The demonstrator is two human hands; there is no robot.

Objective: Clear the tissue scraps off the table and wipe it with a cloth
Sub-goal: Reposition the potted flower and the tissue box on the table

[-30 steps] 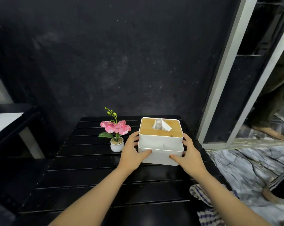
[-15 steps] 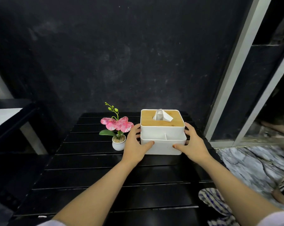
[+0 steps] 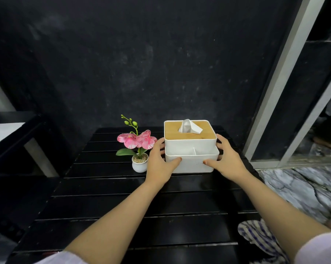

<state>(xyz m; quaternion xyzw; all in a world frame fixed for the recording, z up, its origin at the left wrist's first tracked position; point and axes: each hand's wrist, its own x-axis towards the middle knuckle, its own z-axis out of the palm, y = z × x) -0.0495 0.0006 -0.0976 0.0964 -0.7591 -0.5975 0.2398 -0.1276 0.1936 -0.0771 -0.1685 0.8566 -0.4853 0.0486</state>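
A white tissue box (image 3: pixel 189 149) with a wooden lid and a tissue (image 3: pixel 189 126) sticking up stands at the back right of the black slatted table (image 3: pixel 122 206). My left hand (image 3: pixel 159 164) clasps its left side, thumb on the front wall. My right hand (image 3: pixel 227 161) clasps its right side the same way. A striped blue and white cloth (image 3: pixel 259 239) hangs off the table's right front edge. I see no tissue scraps on the tabletop.
A small white pot with a pink artificial orchid (image 3: pixel 139 147) stands just left of the box, close to my left hand. A dark wall rises behind the table. A metal door frame (image 3: pixel 278 82) and marble floor (image 3: pixel 303 187) lie to the right.
Both hands have pushed the tissue box farther back on the table, closer to the wall. The view has shifted a little; the hands keep the same grip.
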